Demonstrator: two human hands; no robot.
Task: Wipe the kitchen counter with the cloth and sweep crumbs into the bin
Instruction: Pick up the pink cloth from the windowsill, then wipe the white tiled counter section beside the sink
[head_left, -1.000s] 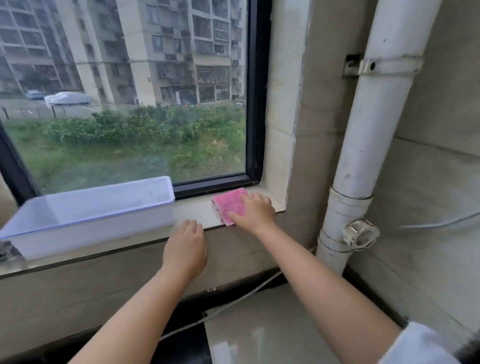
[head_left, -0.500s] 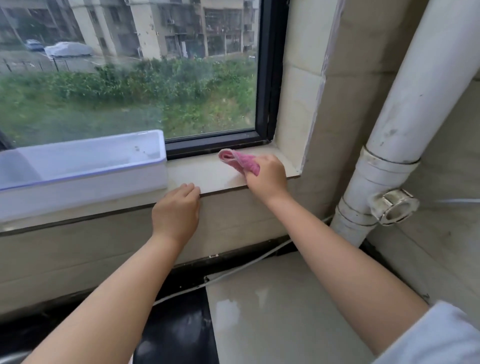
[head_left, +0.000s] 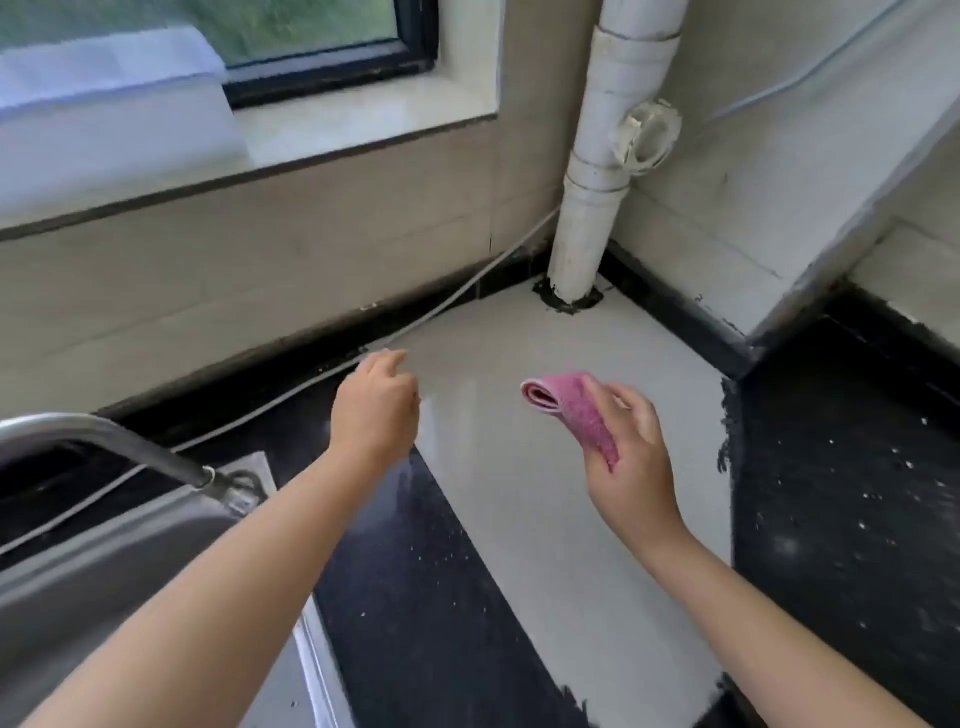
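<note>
While right hand (head_left: 631, 462) pinches folded pink cloth (head_left: 571, 410), left hand (head_left: 376, 410) loosely curled

left hand (head_left: 375, 410) loosely curled, right hand (head_left: 626, 457) raised, fingers in pinching grip

The pink cloth (head_left: 571, 410) is folded over, its rolled edge pointing left. It is lifted above the desk (head_left: 519, 493), not touching it. The desk has a pale grey middle and black speckled sides, with small white crumbs (head_left: 441, 558) on the black part.
</note>
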